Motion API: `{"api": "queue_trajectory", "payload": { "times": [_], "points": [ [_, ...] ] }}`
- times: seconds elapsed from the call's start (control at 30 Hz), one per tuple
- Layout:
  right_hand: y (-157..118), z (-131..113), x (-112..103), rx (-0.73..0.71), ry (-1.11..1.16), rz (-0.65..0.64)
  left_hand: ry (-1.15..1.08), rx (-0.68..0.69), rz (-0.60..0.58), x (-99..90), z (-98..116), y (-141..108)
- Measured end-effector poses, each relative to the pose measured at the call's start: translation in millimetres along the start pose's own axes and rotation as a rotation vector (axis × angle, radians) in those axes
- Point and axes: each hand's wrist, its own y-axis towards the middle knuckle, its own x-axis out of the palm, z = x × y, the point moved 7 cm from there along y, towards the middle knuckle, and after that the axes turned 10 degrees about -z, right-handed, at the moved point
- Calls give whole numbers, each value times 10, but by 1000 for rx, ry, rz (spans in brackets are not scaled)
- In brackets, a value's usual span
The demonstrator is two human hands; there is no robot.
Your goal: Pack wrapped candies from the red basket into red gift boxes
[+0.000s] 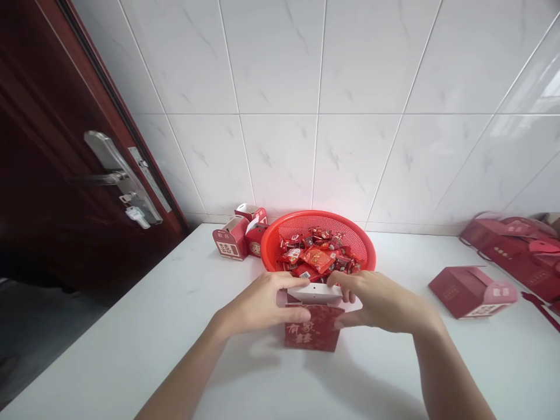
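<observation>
A small red paper candy box (311,337) with gold characters stands on the white table in front of me. Its top is not closed, and a white inner flap (315,291) shows at the back. My left hand (269,300) grips its left side, thumb on the front panel and fingers at the back flap. On the other side, my right hand (370,300) holds it with the thumb near the front edge and fingers over the back flap. Directly behind the box is a red plastic basket (371,248) with many wrapped candies (317,259) in it.
Several red boxes (231,239) stand left of the basket. Another red box (472,291) lies on its side at the right, near red bags (511,248) and ribbon. A tiled wall (280,157) closes off the back of the white table (175,326); a dark door (56,116) is at left.
</observation>
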Motion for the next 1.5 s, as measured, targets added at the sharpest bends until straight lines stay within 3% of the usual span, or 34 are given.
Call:
{"api": "queue_trajectory", "payload": {
  "times": [0.1,0.27,0.43,0.57,0.8,1.17,1.5],
  "points": [
    [36,30,-12,12,17,11,13,21,22,-11,-11,8],
    [2,140,-94,6,134,92,-205,42,153,-105,-59,-15],
    [-15,88,-234,-176,448,201,-460,175,394,-366,-27,-112],
    [-14,18,-336,-300,624,321,-548,205,494,-497,38,-80],
    [1,56,-384,-413,817,467,-512,305,476,-567,224,105],
    [-11,142,-398,-367,865,624,-390,236,536,-537,191,121],
    [-19,168,-402,-346,878,673,-385,283,511,-515,225,107]
  ]
}}
